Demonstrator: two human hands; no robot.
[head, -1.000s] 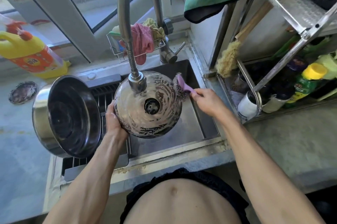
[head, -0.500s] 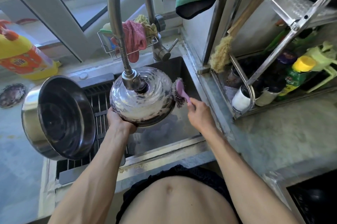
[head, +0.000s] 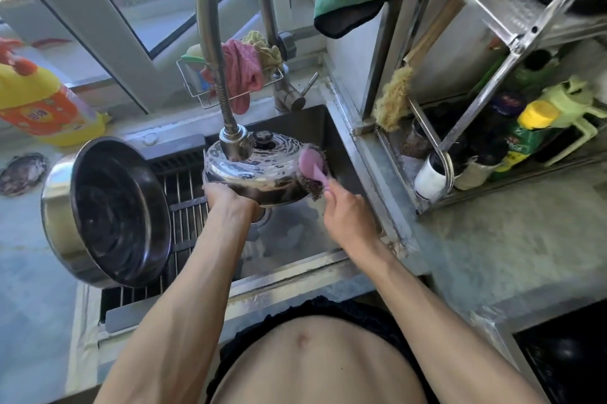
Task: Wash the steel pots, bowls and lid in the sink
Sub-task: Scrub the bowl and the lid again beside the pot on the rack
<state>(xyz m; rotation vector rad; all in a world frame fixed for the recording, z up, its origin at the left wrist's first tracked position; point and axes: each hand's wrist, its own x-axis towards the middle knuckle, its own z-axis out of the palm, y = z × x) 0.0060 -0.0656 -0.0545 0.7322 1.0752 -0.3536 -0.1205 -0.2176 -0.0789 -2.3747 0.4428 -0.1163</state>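
Kitchen counter (head: 492,255) of grey stone is being seen nearest, with the steel sink (head: 295,265) set into it. Over the basin, the lid (head: 262,170) is being held at its near rim by the left hand (head: 230,199), whose fingers are curled under the edge with the thumb pressed on top. The pink-handled scrubber (head: 315,173) is being pinched between the thumb and bent fingers of the right hand (head: 348,216), its dark pad touching the lid's right edge. Since a second ago, the lid has been tipped from facing the camera to lying nearly flat, knob up, and the scrubber has been brought from the far rim round to the near right side; by this the outer rim is judged to be still in scrubbing, rinsing not yet begun. Left of it, a steel pot (head: 108,213) is being left tilted on the drain rack (head: 184,223). Farther back, the faucet (head: 223,42) is arching over. Writing on the yellow bottle (head: 42,101) is too blurred to be read.
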